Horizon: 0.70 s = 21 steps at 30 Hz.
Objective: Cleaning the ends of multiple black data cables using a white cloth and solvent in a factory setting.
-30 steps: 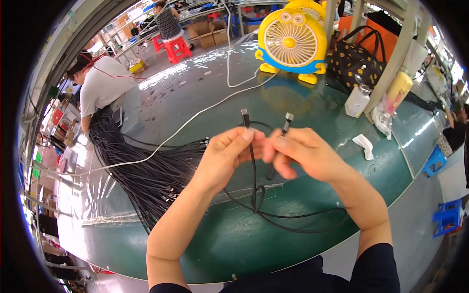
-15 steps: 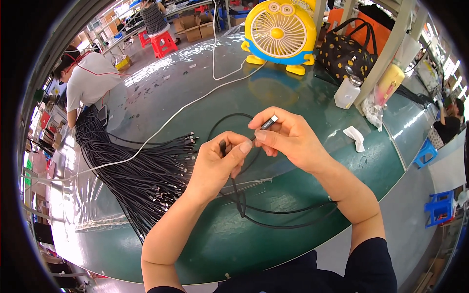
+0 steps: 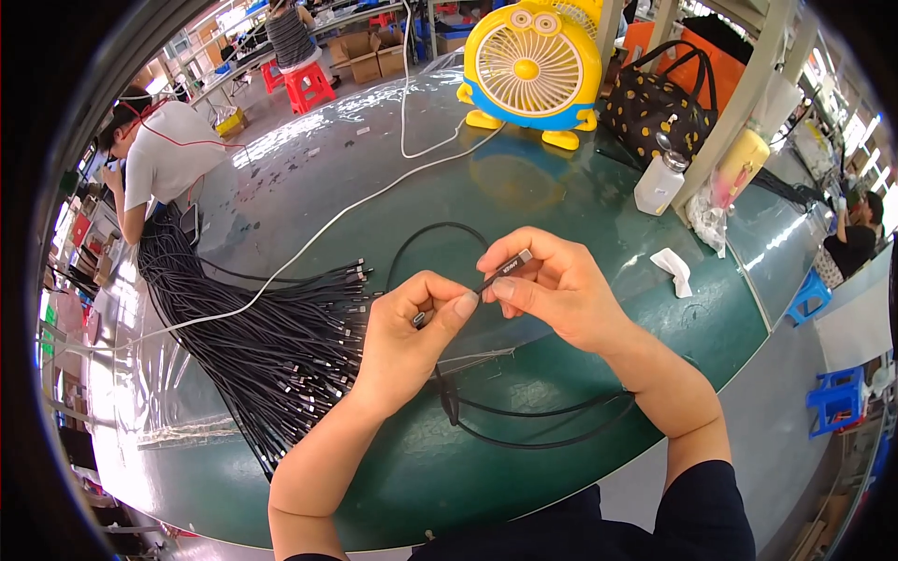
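Observation:
A black cable (image 3: 533, 440) lies looped on the green table, and both of its plug ends are up in my hands. My right hand (image 3: 557, 294) pinches it just behind one plug (image 3: 510, 268), whose metal tip points up and away to the right. Close beside it, my left hand (image 3: 416, 327) is closed on the same cable, fingertips nearly meeting the right ones. The other plug (image 3: 419, 319) pokes out between the left fingers. Left of that hand, a thick bundle of similar black cables (image 3: 234, 318) spreads across the table, metal plugs toward me.
A yellow and blue cartoon-shaped fan (image 3: 528, 70) stands at the back. Right of it are a dark patterned bag (image 3: 659, 107), a white bottle (image 3: 661, 182) and a crumpled tissue (image 3: 673, 271). A white cord (image 3: 327, 224) crosses the table. A person in white (image 3: 168, 150) leans at the far left.
My right hand has come down slightly, and its plug is tilted so more of its flat side shows. The plug in my left hand has turned. The person at left has raised a hand.

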Available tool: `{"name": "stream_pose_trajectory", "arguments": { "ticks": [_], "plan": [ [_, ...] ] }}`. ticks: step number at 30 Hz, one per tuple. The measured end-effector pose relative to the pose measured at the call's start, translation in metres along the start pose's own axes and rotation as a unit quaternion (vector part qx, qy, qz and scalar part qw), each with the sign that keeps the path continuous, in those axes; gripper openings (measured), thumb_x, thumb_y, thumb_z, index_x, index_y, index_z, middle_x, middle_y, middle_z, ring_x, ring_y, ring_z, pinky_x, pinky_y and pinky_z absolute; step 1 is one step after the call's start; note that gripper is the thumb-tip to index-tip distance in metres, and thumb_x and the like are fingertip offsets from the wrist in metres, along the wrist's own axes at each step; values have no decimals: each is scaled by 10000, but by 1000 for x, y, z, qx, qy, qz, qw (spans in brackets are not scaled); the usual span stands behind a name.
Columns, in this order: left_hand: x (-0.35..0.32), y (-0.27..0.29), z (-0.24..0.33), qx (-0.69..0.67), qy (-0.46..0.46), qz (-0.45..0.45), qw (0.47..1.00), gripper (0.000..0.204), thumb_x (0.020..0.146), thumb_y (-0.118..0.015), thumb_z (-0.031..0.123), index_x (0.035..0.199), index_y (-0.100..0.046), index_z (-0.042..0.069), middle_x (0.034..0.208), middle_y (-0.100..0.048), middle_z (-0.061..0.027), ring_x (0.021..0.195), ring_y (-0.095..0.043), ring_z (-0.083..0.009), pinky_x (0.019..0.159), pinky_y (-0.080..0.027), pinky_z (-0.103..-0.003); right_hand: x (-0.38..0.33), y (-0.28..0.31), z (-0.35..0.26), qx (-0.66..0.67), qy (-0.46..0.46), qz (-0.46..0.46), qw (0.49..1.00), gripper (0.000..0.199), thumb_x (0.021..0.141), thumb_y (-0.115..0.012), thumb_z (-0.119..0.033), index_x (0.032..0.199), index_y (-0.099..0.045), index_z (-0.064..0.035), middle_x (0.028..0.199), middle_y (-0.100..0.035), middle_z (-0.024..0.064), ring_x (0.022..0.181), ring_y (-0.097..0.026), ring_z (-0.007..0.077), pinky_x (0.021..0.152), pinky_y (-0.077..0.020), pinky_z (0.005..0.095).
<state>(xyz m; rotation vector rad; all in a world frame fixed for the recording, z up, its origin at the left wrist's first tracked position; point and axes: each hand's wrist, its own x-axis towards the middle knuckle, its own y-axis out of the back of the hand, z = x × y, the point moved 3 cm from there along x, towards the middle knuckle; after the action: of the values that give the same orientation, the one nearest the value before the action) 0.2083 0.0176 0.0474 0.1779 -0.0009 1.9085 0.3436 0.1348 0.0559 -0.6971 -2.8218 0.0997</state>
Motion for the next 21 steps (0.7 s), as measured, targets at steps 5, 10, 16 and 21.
{"name": "stream_pose_trajectory", "arguments": {
  "ticks": [5,10,16,21],
  "plan": [
    [-5,-1,-2,-24,6,-10,1000,118,913,-632,128,881,-598,20,725,-543,60,666,-430,-8,594,-353,-188,-3,-2,-1,-21,4,-8,1000,186,893,-631,-54,1068,-583,-11,993,-606,49,881,-624,112,685,-503,240],
    [-10,-1,-1,-24,6,-12,1000,95,901,-643,100,878,-589,25,721,-542,63,637,-415,9,558,-327,-176,-6,-4,1,-2,2,-6,1000,188,890,-616,-33,1073,-580,-9,1004,-607,64,862,-626,121,681,-503,243],
    [-12,0,-5,-14,5,-1,1000,89,897,-644,89,870,-588,26,692,-537,65,615,-402,15,532,-306,-174,-5,0,1,35,-13,17,999,181,922,-528,-64,1084,-579,0,956,-623,85,797,-627,134,670,-504,256],
    [-12,0,-6,-19,15,0,1000,95,895,-645,90,856,-582,29,690,-541,63,611,-402,16,530,-307,-173,-5,2,2,38,-16,5,999,179,958,-503,-93,1082,-587,6,820,-612,48,775,-624,119,676,-490,241]
  ]
}}
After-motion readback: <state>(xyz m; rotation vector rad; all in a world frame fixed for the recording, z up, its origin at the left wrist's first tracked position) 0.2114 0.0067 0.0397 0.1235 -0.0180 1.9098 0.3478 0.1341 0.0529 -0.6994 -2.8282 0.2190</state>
